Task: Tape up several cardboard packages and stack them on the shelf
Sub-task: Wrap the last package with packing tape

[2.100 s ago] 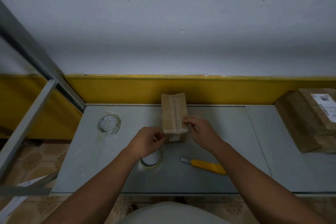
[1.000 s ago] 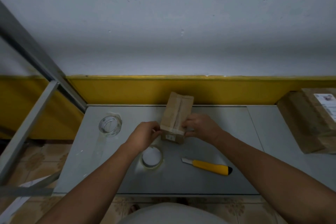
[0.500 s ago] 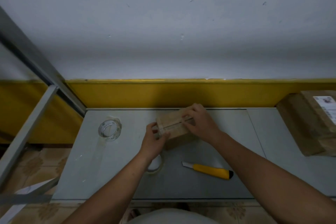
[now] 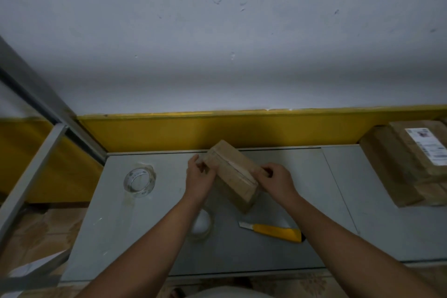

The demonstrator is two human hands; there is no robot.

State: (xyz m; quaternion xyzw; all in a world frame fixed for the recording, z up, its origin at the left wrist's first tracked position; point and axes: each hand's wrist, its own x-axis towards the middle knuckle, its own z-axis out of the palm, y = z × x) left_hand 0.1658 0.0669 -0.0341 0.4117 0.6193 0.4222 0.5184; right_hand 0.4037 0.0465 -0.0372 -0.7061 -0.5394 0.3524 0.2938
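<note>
Cardboard package (image 4: 232, 172) lies slantwise between my hands, over the middle of the worktop (image 4: 266, 256) and close to the wall. I cannot tell whether its near corner rests on the surface. My left hand (image 4: 199, 181) has its fingers curled round the far end, and my right hand (image 4: 275, 181) pinches the near right end.

It is a small oblong box of plain matt brown board, sharp-edged, with a pale glossy strip along the top seam. Held only at its ends, I think it could twist out of my fingers and drop onto the utility knife (image 4: 273, 231) just below, whose metal tip shows beyond the smooth yellow handle. My right forearm passes close by that knife too. Careless rubbing could wrinkle the strip or lift its end.

A tape roll (image 4: 202, 224) lies half hidden under my left wrist and might get knocked. A clear tape roll (image 4: 139, 180), ring-shaped, lies well to the left. Larger packages (image 4: 406, 164), brown and labelled, lie at the right, and a grey metal shelf frame (image 4: 36, 152) stands at the left.
</note>
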